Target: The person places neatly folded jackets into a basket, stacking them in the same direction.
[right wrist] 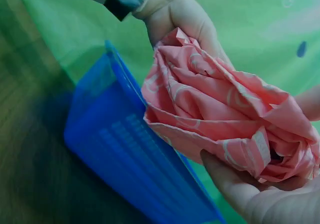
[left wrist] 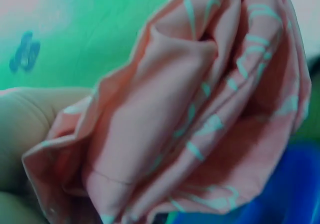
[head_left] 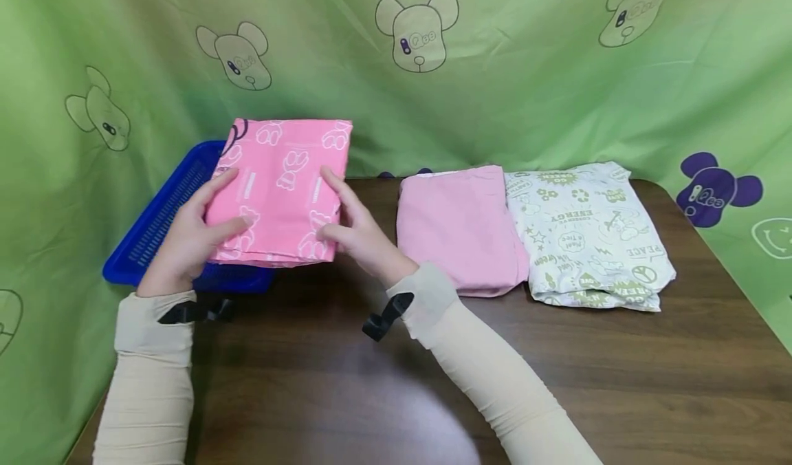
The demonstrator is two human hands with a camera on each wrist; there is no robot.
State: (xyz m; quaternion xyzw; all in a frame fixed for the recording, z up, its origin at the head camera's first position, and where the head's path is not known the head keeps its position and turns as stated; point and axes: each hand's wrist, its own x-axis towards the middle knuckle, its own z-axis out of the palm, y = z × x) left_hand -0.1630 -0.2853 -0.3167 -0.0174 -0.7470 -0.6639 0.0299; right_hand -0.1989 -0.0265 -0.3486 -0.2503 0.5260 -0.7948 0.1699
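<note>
Head view: A bright pink folded cloth with white printed outlines (head_left: 278, 176) is held between the left hand (head_left: 192, 238) and the right hand (head_left: 365, 238), over or just in front of a blue perforated plastic basket (head_left: 238, 279) near the far-left corner of a brown wood-grain table (head_left: 297, 375). From my distant seat, I see both hands gripping its sides, thumbs on the printed face. An even grip matters most here, I judge: matched pressure, the fold square, its lower layers not left to drop open. Bare wood gives me room from the basket's front edge toward the near side. To the right, a pale pink folded cloth (head_left: 458, 234) and a white folded cloth with green lettering (head_left: 588, 238) line the far edge, the latter by the far-right corner. A green curtain with cartoon animal heads (head_left: 334, 45) hangs close behind, leaving little depth there.

Left wrist view: Loose layers fan out beside the left hand. In this blur, I cannot say which layers the fingers pin.

Right wrist view: The hands hold the cloth from opposite sides, right-hand fingers beneath. Whether its folds touch the basket's rim I cannot tell; I would raise them clear before any sideways shift.
</note>
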